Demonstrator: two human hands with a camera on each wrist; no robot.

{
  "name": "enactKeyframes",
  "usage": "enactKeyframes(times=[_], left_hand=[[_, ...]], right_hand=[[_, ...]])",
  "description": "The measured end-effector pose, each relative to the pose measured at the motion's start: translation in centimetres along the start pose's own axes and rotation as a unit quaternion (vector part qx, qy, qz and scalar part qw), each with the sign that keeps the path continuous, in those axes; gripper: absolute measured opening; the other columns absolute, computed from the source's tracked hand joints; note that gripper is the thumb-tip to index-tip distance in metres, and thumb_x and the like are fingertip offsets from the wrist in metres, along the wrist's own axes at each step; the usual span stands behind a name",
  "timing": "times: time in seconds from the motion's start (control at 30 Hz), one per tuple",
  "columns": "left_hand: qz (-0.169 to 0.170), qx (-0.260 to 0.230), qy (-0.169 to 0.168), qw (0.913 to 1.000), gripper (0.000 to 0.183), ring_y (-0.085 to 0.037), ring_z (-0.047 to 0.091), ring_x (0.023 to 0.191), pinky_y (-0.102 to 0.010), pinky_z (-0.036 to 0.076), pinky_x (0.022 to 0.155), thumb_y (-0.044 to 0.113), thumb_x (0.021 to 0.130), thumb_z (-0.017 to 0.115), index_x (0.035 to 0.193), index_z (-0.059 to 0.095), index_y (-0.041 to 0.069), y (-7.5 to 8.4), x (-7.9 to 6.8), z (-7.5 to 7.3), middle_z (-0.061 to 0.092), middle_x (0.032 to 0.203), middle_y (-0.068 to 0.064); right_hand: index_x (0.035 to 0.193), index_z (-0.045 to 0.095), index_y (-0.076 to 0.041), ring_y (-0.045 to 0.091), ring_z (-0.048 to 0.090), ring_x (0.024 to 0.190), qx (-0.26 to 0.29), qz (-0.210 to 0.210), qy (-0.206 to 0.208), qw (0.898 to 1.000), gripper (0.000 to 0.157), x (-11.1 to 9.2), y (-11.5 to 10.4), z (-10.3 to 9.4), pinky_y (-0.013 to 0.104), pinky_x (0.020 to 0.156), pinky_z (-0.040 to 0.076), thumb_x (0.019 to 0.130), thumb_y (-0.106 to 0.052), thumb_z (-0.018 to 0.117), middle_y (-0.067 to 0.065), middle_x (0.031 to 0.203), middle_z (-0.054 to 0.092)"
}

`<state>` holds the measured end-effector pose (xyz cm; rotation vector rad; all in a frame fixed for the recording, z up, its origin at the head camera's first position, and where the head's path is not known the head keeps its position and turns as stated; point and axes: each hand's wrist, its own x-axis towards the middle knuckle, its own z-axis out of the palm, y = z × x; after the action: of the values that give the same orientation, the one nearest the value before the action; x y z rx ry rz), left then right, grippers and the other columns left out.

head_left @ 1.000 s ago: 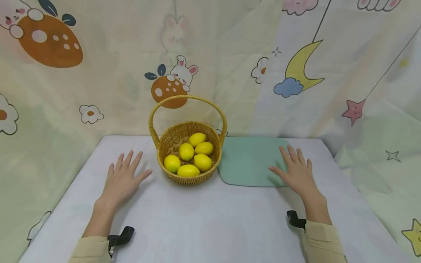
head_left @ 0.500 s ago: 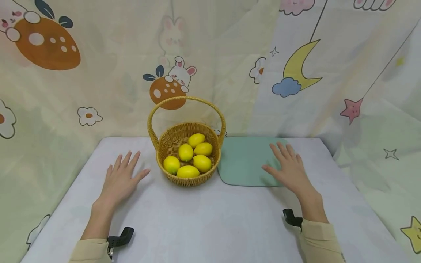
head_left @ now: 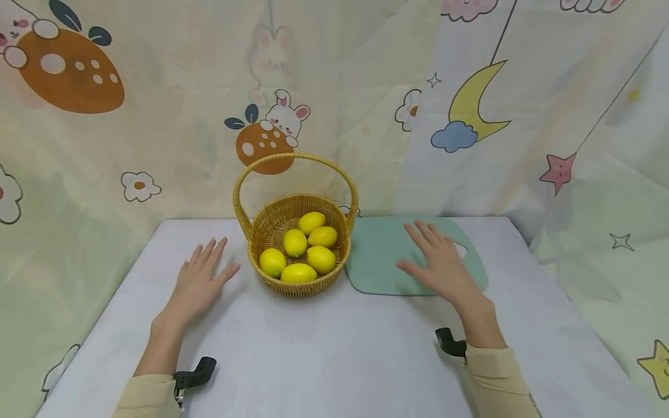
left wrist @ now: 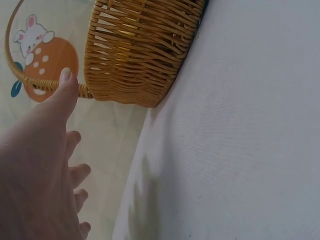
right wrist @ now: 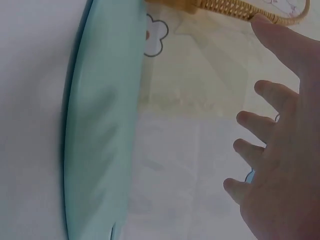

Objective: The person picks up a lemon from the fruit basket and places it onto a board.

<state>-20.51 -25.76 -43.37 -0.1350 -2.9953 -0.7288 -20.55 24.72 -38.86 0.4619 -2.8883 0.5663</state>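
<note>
A woven wicker basket [head_left: 298, 288] with a tall arched handle [head_left: 295, 155] stands at the back middle of the table, holding several yellow lemons [head_left: 298, 273]. To its right lies a flat green cutting board [head_left: 373, 255] with rounded corners and a slot near its right end. My left hand [head_left: 198, 284] hovers left of the basket, fingers spread and holding nothing; in the left wrist view the basket [left wrist: 135, 55] is just past the thumb. Over the board, my right hand [head_left: 441, 264] is held with fingers spread and nothing in it. Its shadow falls on the board [right wrist: 100, 125] in the right wrist view.
A white cloth covers the table [head_left: 334, 354]. Behind it hangs a patterned curtain [head_left: 366, 116] with cartoon rabbits, a moon and stars, close against the table's back edge. Each wrist carries a black camera mount [head_left: 195, 373].
My right hand has moved left, from the board's right end to over its middle right, uncovering the slot. My left hand has barely shifted. Basket, lemons and board stay in place.
</note>
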Motion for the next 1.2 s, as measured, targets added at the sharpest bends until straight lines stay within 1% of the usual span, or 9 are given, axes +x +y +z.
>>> enactKeyframes(times=[0.17, 0.3, 0.43, 0.57, 0.7, 0.9, 0.97, 1.07, 1.2], left_hand=[[0.003, -0.030, -0.014, 0.9994, 0.081, -0.048, 0.000, 0.152, -0.075, 0.003, 0.114, 0.066, 0.098, 0.037, 0.161, 0.008, 0.025, 0.0, 0.4, 0.2, 0.008, 0.167, -0.018], [0.007, -0.055, -0.026, 0.9981, 0.080, -0.045, -0.002, 0.153, -0.075, 0.002, 0.114, 0.065, 0.099, 0.038, 0.161, 0.006, 0.028, 0.1, 0.8, 0.2, 0.006, 0.168, -0.015], [0.007, -0.079, -0.033, 0.9963, 0.076, -0.042, -0.002, 0.154, -0.075, 0.002, 0.114, 0.063, 0.100, 0.038, 0.160, 0.004, 0.033, 0.2, 1.3, 0.3, 0.004, 0.169, -0.011], [0.009, -0.104, -0.039, 0.9938, 0.073, -0.040, -0.003, 0.155, -0.075, 0.002, 0.114, 0.062, 0.100, 0.037, 0.160, 0.003, 0.035, 0.5, 1.7, 0.3, 0.003, 0.169, -0.008], [0.013, -0.137, -0.047, 0.9895, 0.073, -0.038, -0.005, 0.155, -0.074, 0.001, 0.115, 0.062, 0.100, 0.037, 0.160, 0.004, 0.035, 0.7, 2.3, 0.5, 0.003, 0.169, -0.006], [0.015, -0.180, -0.058, 0.9818, 0.074, -0.039, -0.006, 0.155, -0.073, 0.001, 0.116, 0.064, 0.100, 0.036, 0.159, 0.003, 0.037, 0.9, 3.3, 1.4, 0.003, 0.169, -0.007], [0.009, -0.191, -0.063, 0.9795, 0.073, -0.038, -0.006, 0.155, -0.072, 0.002, 0.117, 0.065, 0.099, 0.036, 0.159, 0.002, 0.039, 0.8, 3.5, 1.6, 0.002, 0.169, -0.007], [0.002, -0.204, -0.070, 0.9766, 0.074, -0.038, -0.006, 0.155, -0.072, 0.002, 0.117, 0.065, 0.099, 0.036, 0.159, -0.001, 0.039, 0.8, 3.8, 1.9, 0.000, 0.169, -0.007], [-0.004, -0.217, -0.073, 0.9734, 0.076, -0.037, -0.003, 0.155, -0.071, 0.004, 0.117, 0.067, 0.099, 0.035, 0.158, -0.002, 0.039, 0.9, 4.0, 1.9, -0.001, 0.169, -0.004]], right_hand=[[0.159, 0.022, -0.027, 0.038, 0.013, 0.154, 0.002, -0.014, -0.007, 1.000, 0.085, 0.5, -1.0, 0.3, 0.066, 0.118, 0.012, 0.091, -0.058, 0.061, 0.009, 0.166, 0.021], [0.159, 0.024, -0.027, 0.037, 0.015, 0.154, 0.015, -0.025, -0.011, 1.000, 0.084, 0.8, -2.0, 0.5, 0.063, 0.120, 0.014, 0.091, -0.057, 0.063, 0.009, 0.166, 0.023], [0.158, 0.025, -0.029, 0.034, 0.018, 0.153, 0.030, -0.038, -0.014, 0.999, 0.083, 0.8, -3.1, 0.6, 0.060, 0.121, 0.016, 0.090, -0.057, 0.064, 0.006, 0.165, 0.025], [0.158, 0.027, -0.030, 0.033, 0.022, 0.152, 0.047, -0.059, -0.014, 0.997, 0.082, 1.0, -4.3, 0.8, 0.060, 0.120, 0.020, 0.090, -0.053, 0.066, 0.005, 0.164, 0.028], [0.157, 0.030, -0.030, 0.032, 0.025, 0.151, 0.066, -0.070, -0.016, 0.995, 0.079, 1.4, -5.5, 0.9, 0.060, 0.119, 0.024, 0.091, -0.051, 0.067, 0.003, 0.163, 0.030], [0.155, 0.033, -0.030, 0.029, 0.026, 0.151, 0.073, -0.082, -0.023, 0.994, 0.075, 2.1, -7.1, 1.4, 0.058, 0.119, 0.025, 0.092, -0.050, 0.066, 0.001, 0.161, 0.033], [0.155, 0.034, -0.028, 0.029, 0.025, 0.151, 0.074, -0.087, -0.025, 0.993, 0.074, 2.4, -7.5, 1.7, 0.058, 0.120, 0.025, 0.092, -0.049, 0.066, 0.002, 0.161, 0.034], [0.154, 0.037, -0.024, 0.029, 0.024, 0.152, 0.080, -0.093, -0.027, 0.992, 0.074, 2.7, -8.2, 2.1, 0.059, 0.120, 0.024, 0.091, -0.048, 0.067, 0.003, 0.161, 0.035], [0.154, 0.038, -0.024, 0.028, 0.024, 0.152, 0.090, -0.102, -0.034, 0.990, 0.075, 3.2, -9.2, 2.8, 0.059, 0.120, 0.024, 0.090, -0.049, 0.068, 0.003, 0.161, 0.035]])
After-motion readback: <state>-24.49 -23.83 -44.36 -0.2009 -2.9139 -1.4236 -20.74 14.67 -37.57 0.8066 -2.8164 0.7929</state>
